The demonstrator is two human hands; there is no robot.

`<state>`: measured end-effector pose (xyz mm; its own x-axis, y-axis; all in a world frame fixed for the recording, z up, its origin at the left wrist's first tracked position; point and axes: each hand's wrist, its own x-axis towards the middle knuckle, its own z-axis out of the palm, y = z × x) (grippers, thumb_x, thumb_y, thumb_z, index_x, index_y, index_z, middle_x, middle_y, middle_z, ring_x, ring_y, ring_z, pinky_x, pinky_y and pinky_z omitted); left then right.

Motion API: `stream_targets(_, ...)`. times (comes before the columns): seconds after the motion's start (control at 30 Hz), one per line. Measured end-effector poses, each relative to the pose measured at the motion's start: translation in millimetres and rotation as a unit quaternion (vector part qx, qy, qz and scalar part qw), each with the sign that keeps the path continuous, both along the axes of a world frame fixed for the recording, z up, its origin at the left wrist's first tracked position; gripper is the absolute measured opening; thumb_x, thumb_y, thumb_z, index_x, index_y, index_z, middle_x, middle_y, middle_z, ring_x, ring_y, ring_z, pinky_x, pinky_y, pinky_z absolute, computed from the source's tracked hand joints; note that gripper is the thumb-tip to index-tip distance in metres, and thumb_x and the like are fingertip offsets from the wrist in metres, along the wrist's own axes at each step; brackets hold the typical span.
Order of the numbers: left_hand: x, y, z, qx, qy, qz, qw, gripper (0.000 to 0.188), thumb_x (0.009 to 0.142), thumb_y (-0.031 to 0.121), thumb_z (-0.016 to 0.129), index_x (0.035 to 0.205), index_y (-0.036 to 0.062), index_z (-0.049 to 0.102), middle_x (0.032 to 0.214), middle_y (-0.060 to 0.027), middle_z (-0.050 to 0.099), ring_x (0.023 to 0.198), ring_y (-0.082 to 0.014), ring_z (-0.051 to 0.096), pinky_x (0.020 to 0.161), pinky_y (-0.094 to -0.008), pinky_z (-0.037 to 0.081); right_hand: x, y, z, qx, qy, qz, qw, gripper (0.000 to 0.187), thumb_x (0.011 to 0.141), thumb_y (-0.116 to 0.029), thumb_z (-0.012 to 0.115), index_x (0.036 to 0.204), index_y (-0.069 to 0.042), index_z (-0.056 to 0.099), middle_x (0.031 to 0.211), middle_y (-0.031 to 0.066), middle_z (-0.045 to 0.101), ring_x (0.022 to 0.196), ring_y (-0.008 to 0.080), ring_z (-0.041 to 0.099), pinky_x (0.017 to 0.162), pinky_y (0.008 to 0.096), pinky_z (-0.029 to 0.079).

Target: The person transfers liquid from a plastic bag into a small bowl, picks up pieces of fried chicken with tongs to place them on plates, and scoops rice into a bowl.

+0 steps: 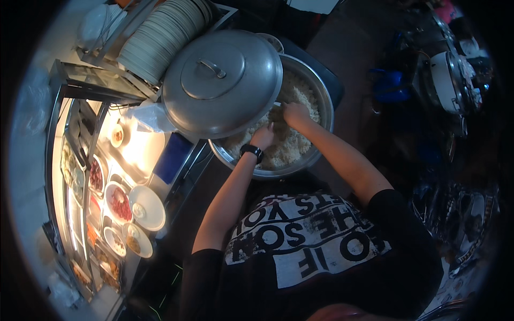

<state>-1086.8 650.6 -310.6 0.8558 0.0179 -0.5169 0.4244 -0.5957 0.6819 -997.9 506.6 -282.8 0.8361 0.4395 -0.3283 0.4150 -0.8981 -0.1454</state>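
Observation:
White cooked rice (289, 150) fills a wide, round metal pot (327, 115) in front of me. My right hand (296, 115) reaches into the pot with its fingers curled closed. A small whitish piece shows beside that hand, but I cannot make out what it grips. My left hand (262, 137), below a black wristband (251, 153), is low over the rice by the lid's edge. Its thumb points forward and its other fingers are mostly hidden. A domed metal lid (225, 83) with a loop handle covers the pot's left part, tilted.
To the left stands a lit glass display case (63, 160) with bowls of food, among them a bowl of reddish pieces (119, 202) and a white lid or plate (147, 208). A long row of stacked plates (163, 40) rests behind it. A white pot (443, 83) stands far right.

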Motion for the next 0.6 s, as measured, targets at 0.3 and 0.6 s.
stream_targets(0.3, 5.7, -5.4, -18.0, -0.452, 0.133, 0.371, 0.800, 0.024, 0.097, 0.026, 0.053, 0.076, 0.0138, 0.051, 0.066, 0.0058, 0.048, 0.054, -0.0067, 0.036, 0.054, -0.0267, 0.033, -56.6, -20.4, 6.7, 0.047, 0.115, 0.061, 0.990, 0.034, 0.085, -0.010, 0.052, 0.116, 0.005, 0.054, 0.099, 0.0246, 0.066, 0.088, 0.0385, 0.067, 0.073, 0.0475, 0.053)
stream_targets(0.6, -54.9, -16.3, 48.3, -0.519, -0.001, 0.475, 0.711, 0.020, 0.090, 0.021, 0.054, 0.073, 0.0131, 0.048, 0.059, 0.0041, 0.039, 0.054, -0.0088, 0.039, 0.073, -0.0367, 0.053, -50.6, -63.0, 38.4, 0.122, 0.100, 0.156, 0.975, 0.084, 0.082, 0.005, 0.050, 0.154, -0.009, 0.009, 0.105, 0.0267, 0.063, 0.099, 0.0421, 0.063, 0.081, 0.0486, 0.051)
